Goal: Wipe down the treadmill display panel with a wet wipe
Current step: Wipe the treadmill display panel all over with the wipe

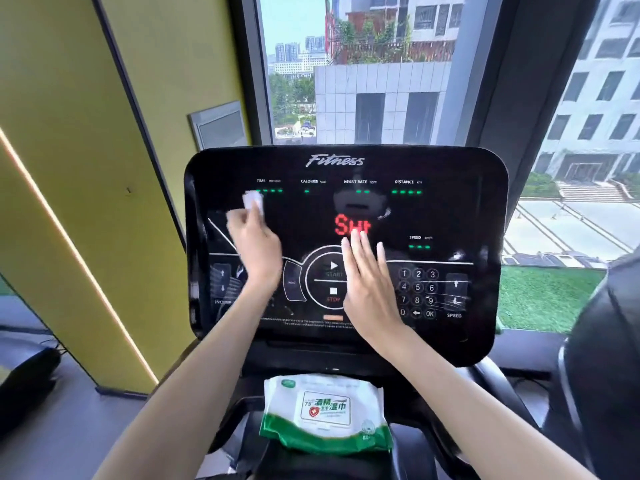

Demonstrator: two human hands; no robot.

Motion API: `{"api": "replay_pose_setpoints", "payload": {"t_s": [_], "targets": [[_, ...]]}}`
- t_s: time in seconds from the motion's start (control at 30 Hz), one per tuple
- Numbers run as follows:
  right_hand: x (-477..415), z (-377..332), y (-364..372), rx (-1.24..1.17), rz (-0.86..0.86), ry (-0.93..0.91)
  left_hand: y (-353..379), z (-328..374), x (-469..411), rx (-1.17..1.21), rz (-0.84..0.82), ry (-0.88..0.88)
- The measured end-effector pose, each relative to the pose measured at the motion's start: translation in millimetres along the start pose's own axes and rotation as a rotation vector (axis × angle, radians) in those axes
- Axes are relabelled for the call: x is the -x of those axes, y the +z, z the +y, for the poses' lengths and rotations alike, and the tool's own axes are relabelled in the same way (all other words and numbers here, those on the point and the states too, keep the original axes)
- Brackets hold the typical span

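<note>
Head view: left hand [254,244] pinches the wet wipe [252,201] against the display panel [450,209] upper left to scrub, while right hand [369,289], fingers spread flat, seemingly steadies its centre.

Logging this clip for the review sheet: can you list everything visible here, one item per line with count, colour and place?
Treadmill display panel: one, black with lit red and green readouts, centre.
Wet wipe: one, white, on the panel's upper left.
Wipes pack: one, white and green, on the console below the panel.
Wall: yellow, with a light strip, left.
Window: buildings and lawn outside, behind the panel.
Left hand: holds the wipe against the panel.
Right hand: open, flat, empty, over the panel's centre.
</note>
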State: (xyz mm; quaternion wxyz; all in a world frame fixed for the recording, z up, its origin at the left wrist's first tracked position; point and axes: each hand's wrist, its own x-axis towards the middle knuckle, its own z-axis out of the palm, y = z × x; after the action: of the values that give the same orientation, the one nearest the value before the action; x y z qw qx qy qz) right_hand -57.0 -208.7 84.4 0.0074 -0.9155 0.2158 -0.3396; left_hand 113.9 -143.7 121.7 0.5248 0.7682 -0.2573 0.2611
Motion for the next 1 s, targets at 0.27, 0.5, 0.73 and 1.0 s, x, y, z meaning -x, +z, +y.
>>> {"api": "replay_pose_setpoints", "payload": {"t_s": [0.27, 0.5, 0.73, 1.0], "targets": [[-5, -17, 10, -0.010, -0.043, -0.059, -28, -33, -17, -0.002, -0.135, 0.221], [-10, -26, 15, 0.037, -0.068, -0.032, -18, -23, 1, -0.105, -0.294, 0.491], [-12, -29, 18, 0.056, -0.074, -0.017, -31, -50, -25, -0.084, -0.036, -0.013], [-13, -32, 18, 0.120, -0.107, 0.001, -39, -70, -35, -0.023, -0.064, 0.095]]}}
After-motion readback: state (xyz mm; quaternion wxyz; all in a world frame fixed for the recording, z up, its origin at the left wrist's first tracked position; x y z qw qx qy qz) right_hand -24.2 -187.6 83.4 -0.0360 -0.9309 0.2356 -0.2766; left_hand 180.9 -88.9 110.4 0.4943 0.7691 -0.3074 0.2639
